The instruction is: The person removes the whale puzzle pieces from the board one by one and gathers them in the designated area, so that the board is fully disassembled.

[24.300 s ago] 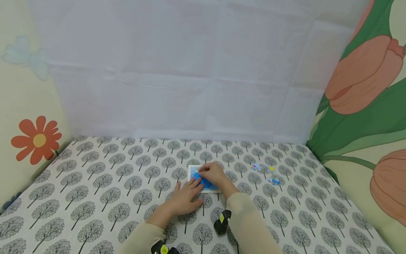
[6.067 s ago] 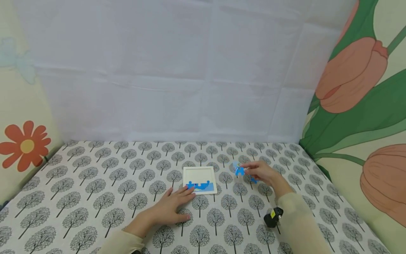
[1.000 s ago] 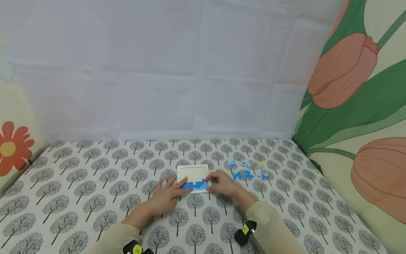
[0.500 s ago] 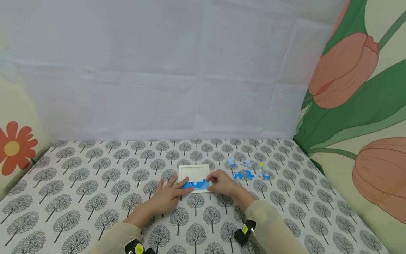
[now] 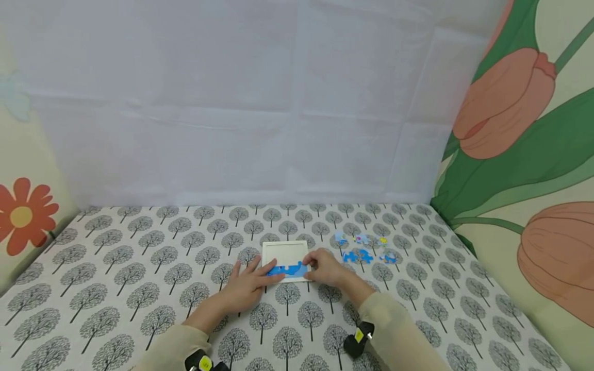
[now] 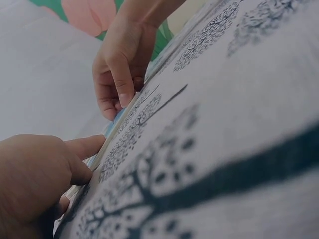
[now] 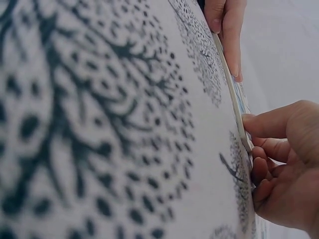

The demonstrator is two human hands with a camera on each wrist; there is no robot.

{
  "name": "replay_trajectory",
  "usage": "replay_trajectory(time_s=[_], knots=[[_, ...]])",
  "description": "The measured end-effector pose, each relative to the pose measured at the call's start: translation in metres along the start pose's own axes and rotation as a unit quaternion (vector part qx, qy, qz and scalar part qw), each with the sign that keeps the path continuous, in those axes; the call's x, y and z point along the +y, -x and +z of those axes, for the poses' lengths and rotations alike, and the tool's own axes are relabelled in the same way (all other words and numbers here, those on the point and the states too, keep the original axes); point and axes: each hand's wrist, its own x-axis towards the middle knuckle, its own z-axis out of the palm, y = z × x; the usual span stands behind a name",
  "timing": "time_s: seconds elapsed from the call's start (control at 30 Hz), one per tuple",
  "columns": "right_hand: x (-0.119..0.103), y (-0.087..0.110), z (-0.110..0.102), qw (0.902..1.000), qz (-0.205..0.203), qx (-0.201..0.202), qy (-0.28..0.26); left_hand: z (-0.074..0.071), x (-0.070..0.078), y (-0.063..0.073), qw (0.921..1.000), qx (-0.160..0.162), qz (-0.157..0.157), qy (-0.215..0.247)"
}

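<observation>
A white square puzzle tray (image 5: 284,246) lies on the cloth before me. Blue jigsaw pieces (image 5: 291,269) fill its near part, and its far part is bare. My left hand (image 5: 242,288) rests palm down at the near left corner, its fingers extended over the rim and pieces. My right hand (image 5: 326,268) holds the right side of the tray with thumb and forefinger, the other fingers curled. In the right wrist view, the right thumb and forefinger (image 7: 274,147) meet the tray's corner. Whether they also touch a piece is hard to see.
Loose blue jigsaw pieces (image 5: 358,256) lie right of the tray, with another piece (image 5: 387,258) beside them. Behind are pale pieces (image 5: 361,238) and a yellow-marked piece (image 5: 382,240). A tree-patterned cloth (image 5: 153,268) covers the table; a white sheet (image 5: 223,118) hangs behind.
Earlier the tray was covered in blue, then mostly bare. About six seconds ago my right hand held a piece out to the right; it is now at the tray. Both hands have stayed put this last second.
</observation>
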Motion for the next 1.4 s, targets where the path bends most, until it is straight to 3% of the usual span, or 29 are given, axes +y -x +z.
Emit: replay_trajectory(time_s=[0.33, 0.57, 0.77, 1.4], knots=[[0.0004, 0.0005, -0.0001, 0.9999, -0.010, 0.003, -0.008, -0.0035, 0.0034, 0.0012, 1.0000, 0.001, -0.001, 0.002], [0.0017, 0.0015, -0.0001, 0.9991, -0.035, 0.007, -0.024, 0.0036, -0.0017, 0.0001, 0.9999, 0.008, -0.008, 0.002], [0.0004, 0.0016, 0.0004, 0.9992, -0.027, 0.009, -0.029, 0.0028, 0.0004, -0.0008, 0.9999, 0.005, -0.016, -0.002], [0.0005, 0.0010, -0.0017, 0.9935, -0.049, 0.040, -0.095, 0.0033, 0.0045, -0.0013, 0.9992, 0.029, -0.024, 0.011]])
